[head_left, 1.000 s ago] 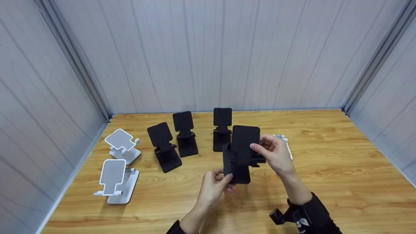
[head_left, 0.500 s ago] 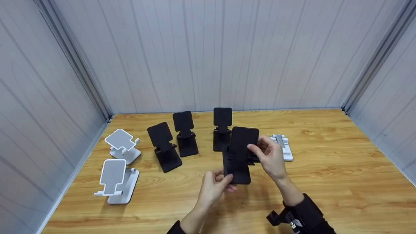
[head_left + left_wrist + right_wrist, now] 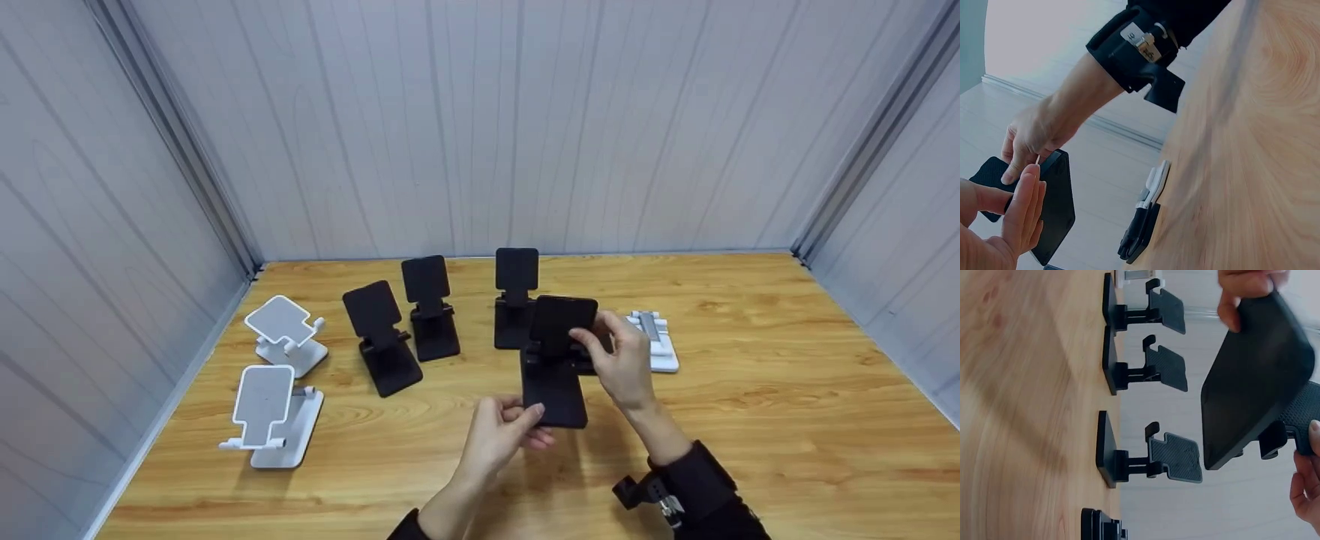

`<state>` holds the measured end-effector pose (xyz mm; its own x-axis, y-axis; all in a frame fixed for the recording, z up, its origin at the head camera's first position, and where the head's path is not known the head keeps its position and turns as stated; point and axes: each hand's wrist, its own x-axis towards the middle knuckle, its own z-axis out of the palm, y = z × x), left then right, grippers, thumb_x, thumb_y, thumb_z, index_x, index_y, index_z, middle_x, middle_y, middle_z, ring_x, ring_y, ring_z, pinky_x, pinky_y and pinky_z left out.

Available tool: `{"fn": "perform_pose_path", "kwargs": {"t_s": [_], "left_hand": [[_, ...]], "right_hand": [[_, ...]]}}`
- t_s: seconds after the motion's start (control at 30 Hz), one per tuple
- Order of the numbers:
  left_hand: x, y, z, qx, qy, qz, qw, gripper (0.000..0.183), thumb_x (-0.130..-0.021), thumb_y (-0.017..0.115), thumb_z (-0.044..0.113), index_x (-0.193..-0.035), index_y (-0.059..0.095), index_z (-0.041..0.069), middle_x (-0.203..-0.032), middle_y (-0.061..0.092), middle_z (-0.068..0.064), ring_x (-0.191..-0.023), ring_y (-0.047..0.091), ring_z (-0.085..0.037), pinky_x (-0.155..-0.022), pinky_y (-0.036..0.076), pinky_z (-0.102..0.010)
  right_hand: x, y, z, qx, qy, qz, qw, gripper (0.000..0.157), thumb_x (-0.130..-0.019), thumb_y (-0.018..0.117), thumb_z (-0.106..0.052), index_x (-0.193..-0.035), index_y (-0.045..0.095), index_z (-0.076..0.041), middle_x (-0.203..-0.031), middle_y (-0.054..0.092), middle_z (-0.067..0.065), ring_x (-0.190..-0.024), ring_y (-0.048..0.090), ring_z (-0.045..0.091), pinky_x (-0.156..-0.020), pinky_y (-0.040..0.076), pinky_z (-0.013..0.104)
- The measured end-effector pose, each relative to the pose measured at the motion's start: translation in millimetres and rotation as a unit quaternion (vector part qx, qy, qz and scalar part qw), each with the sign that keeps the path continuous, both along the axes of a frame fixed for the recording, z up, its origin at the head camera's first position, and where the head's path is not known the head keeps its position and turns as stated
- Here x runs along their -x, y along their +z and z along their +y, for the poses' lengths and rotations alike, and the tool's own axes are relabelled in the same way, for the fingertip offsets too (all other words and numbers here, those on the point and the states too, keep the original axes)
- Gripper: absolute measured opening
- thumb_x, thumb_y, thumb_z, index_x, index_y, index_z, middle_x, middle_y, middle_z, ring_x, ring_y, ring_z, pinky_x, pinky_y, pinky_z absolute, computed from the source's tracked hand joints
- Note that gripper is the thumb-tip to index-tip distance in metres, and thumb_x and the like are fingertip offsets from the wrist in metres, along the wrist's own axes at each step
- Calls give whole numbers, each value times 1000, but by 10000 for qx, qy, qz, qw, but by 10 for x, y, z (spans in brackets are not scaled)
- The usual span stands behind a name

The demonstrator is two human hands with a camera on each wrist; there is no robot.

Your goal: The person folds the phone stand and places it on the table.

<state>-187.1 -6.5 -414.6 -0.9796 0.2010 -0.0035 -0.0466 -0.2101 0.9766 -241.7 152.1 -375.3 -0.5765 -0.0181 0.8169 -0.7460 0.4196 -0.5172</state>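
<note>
A black foldable phone stand [image 3: 559,390] is held up off the table between both hands. My left hand [image 3: 495,442] pinches the near left corner of its base, thumb on top. On the upper plate [image 3: 562,322], my right hand [image 3: 626,367] grips the right edge between thumb and fingers. The right wrist view shows the underside of the base [image 3: 1252,377], with my left hand [image 3: 1249,284] at one end and my right hand [image 3: 1309,478] at the textured plate. In the left wrist view, the fingers of my left hand [image 3: 1013,225] partly hide the stand.
Three unfolded black stands [image 3: 382,337] stand toward the back of the wooden table [image 3: 787,420]. Two unfolded white stands [image 3: 262,405] are at the left. A folded white stand [image 3: 660,349] lies at the right, beside a folded black one [image 3: 1140,236]. Panel walls enclose the back and sides.
The held stand's upper plate has tilted relative to its base, so more of the base shows. My right hand has moved slightly left and down; my left hand keeps its grip.
</note>
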Motion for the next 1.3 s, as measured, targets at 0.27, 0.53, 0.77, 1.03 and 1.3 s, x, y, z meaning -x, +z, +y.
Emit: {"fn": "perform_pose_path", "kwargs": {"t_s": [0.27,0.53,0.77,1.03,1.3], "left_hand": [[-57,41,10,-224,-52,-142,9996,27,-85,54,0,-102,41,-17,-68,61,-27,-52,62,-20,-53,54,-31],[-77,64,-8,-212,47,-26,9998,41,-85,53,-2,-111,32,-25,-70,60,-29,-52,62,-21,-53,54,-31],[-62,61,-10,-146,75,-24,9999,44,-86,51,-3,-115,29,-28,-73,60,-31,-54,63,-21,-54,55,-30],[-15,18,-11,-108,121,-100,9998,36,-86,51,-3,-111,36,-23,-74,60,-30,-55,63,-22,-55,55,-30],[-7,13,-28,-175,203,-134,9996,28,-85,52,-5,-105,42,-20,-70,62,-24,-53,62,-21,-54,55,-31]], "right_hand": [[203,-216,89,-58,-339,498,9982,15,-68,71,5,-79,61,0,-69,58,6,-66,54,17,-62,42,22],[157,-128,119,-305,-418,403,9978,22,-65,74,6,-83,62,2,-69,58,7,-64,54,19,-59,43,25],[55,177,137,-272,-336,151,9990,37,-67,75,-2,-102,64,1,-84,64,8,-73,58,18,-66,48,25],[71,268,147,-294,-157,166,9993,22,-67,72,5,-89,68,3,-80,62,11,-75,58,19,-69,46,17],[54,237,121,-311,-287,313,9986,16,-66,73,2,-82,69,0,-78,62,5,-72,57,14,-67,46,15]]}}
